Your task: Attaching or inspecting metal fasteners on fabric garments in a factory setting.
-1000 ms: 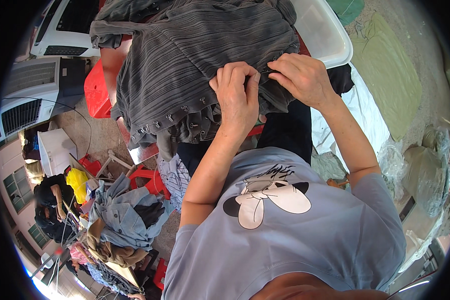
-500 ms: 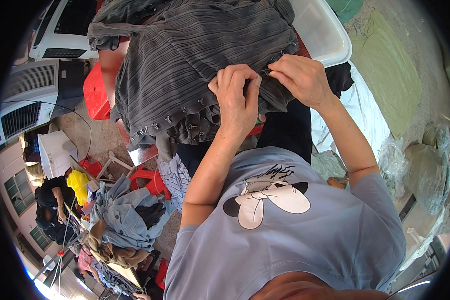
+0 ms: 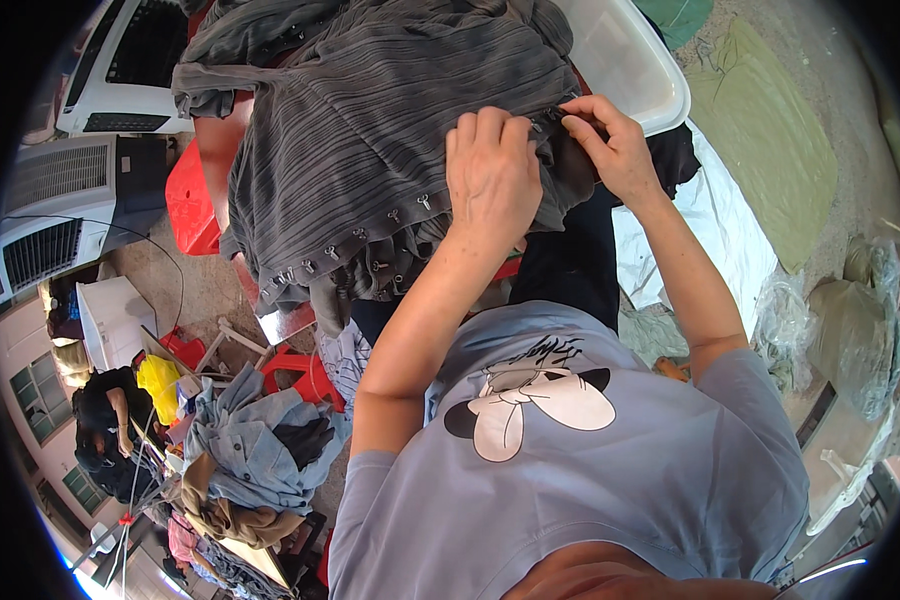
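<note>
A dark grey pleated garment [image 3: 370, 130] lies spread in front of me, with a row of small silver metal fasteners [image 3: 358, 233] along its near edge. My left hand [image 3: 495, 175] rests back-up on that edge, its fingers curled over the cloth; the fingertips are partly hidden. Just to the right, my right hand [image 3: 615, 150] has its thumb and forefinger closed around the garment's edge beside a dark fastener. What exactly lies between those two fingertips is too small to make out.
A translucent white plastic tub [image 3: 640, 70] stands beyond my right hand. Red stools [image 3: 190, 195] and a heap of denim clothes [image 3: 255, 430] are at the left, where another person [image 3: 110, 430] works. White and green sheets [image 3: 765, 140] cover the ground at the right.
My left hand has shifted right along the edge and turned more back-up. My right hand has moved slightly up and right. More of the fastener row shows left of my left hand.
</note>
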### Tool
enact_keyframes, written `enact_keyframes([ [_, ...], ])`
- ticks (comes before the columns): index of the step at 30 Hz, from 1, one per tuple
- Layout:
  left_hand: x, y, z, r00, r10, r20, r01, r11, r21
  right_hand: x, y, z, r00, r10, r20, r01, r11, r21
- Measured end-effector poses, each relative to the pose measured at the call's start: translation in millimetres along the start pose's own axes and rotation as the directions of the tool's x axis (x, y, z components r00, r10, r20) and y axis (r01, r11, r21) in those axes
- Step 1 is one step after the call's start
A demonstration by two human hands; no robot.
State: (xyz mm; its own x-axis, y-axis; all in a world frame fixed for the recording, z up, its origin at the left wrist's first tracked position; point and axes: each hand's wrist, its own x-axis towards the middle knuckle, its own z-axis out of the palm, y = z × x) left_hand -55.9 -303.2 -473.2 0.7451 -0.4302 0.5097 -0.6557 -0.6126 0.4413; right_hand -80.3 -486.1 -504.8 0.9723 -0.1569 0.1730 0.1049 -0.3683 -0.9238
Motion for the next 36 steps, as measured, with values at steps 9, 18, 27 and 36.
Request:
enact_keyframes([
  [9, 3.6, -1.0, 20.4, 0.998, -0.059, -0.036, 0.066, 0.966, 0.250, -2.8, 0.6, 3.7, 0.991, -0.079, 0.109, 0.089, 0.992, -0.092],
  [18, 4.5, -13.1, 22.6, 0.999, 0.030, 0.014, -0.032, 0.964, 0.265, 6.8, -0.4, 17.2, 0.995, -0.029, 0.092, 0.051, 0.967, -0.249],
  [27, -4.4, -7.0, 18.9, 0.998, 0.031, -0.047, -0.020, 0.975, 0.220, 16.1, 13.9, 6.6, 0.988, -0.042, -0.150, -0.005, 0.954, -0.298],
  [36, -2.1, 2.0, 16.1, 0.999, -0.019, -0.030, 0.025, 0.980, 0.195, 37.6, 21.8, -9.4, 0.996, 0.087, 0.023, -0.071, 0.919, -0.388],
])
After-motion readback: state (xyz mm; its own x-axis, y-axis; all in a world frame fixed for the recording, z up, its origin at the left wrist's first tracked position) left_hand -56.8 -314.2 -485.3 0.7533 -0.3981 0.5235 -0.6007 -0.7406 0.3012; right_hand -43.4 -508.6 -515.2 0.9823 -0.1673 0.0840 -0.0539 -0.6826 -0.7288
